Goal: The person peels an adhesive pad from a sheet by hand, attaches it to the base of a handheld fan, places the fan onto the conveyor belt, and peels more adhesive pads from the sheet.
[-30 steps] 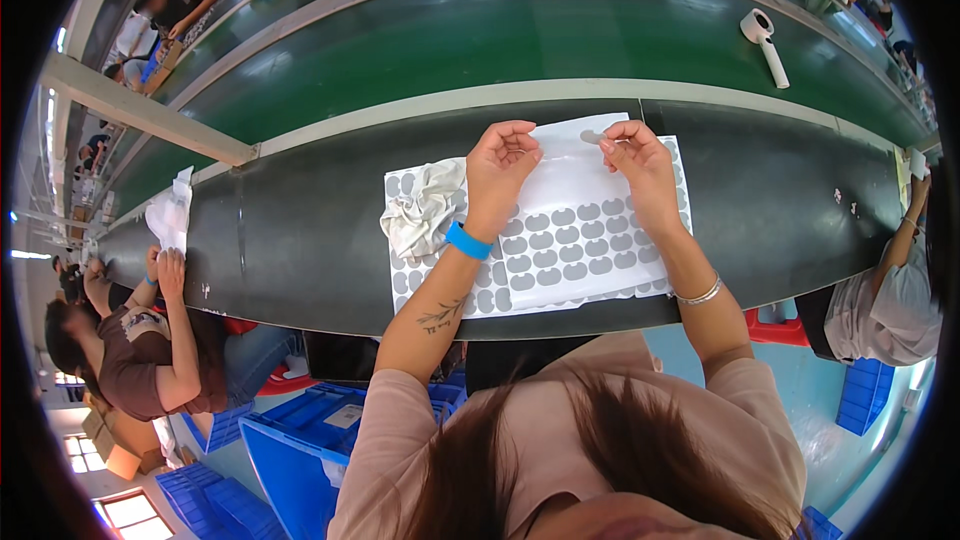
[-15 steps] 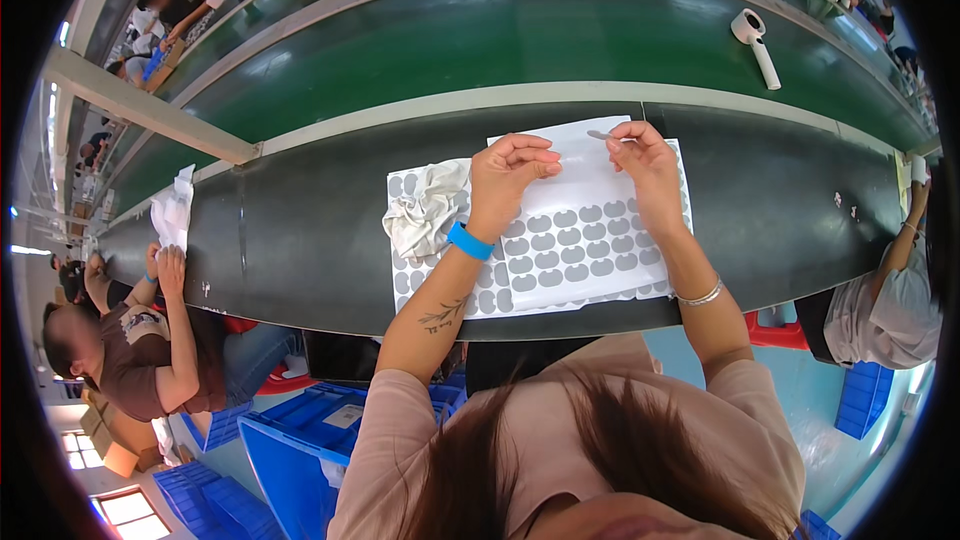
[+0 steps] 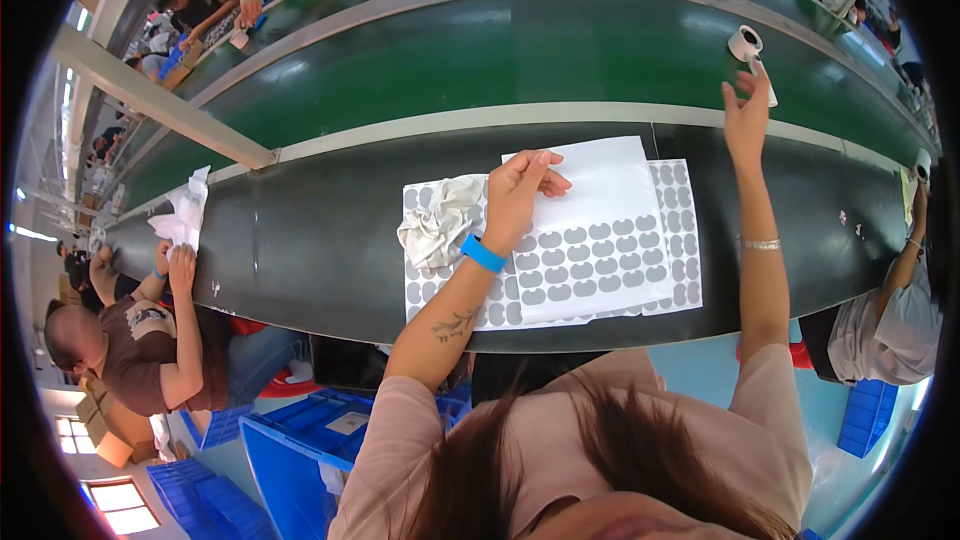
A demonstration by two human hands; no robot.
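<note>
My left hand (image 3: 528,185) hovers over the upper left of a white sheet of grey stickers (image 3: 590,258), its fingers curled with thumb against forefinger; whatever is in that pinch is too small to make out. My right hand (image 3: 745,115) is stretched out over the green conveyor belt, fingers apart and nothing in them. Right beside its fingertips lies a white handheld device (image 3: 745,43) with a round head and a straight handle, partly covered by the hand. Under the top sheet lie more sticker sheets (image 3: 683,285). A crumpled whitish cloth (image 3: 440,222) rests on their left part.
A pale rail (image 3: 480,120) divides the dark worktable (image 3: 330,230) from the green belt (image 3: 420,60). At left a co-worker (image 3: 150,350) handles white sheeting (image 3: 185,208); another person (image 3: 880,310) sits at right. Blue crates (image 3: 300,440) stand below the table.
My right hand has left the sheet and reached forward and right to the white device. The grey sticker it pinched is no longer in it. My left hand has shifted slightly, its fingers more curled.
</note>
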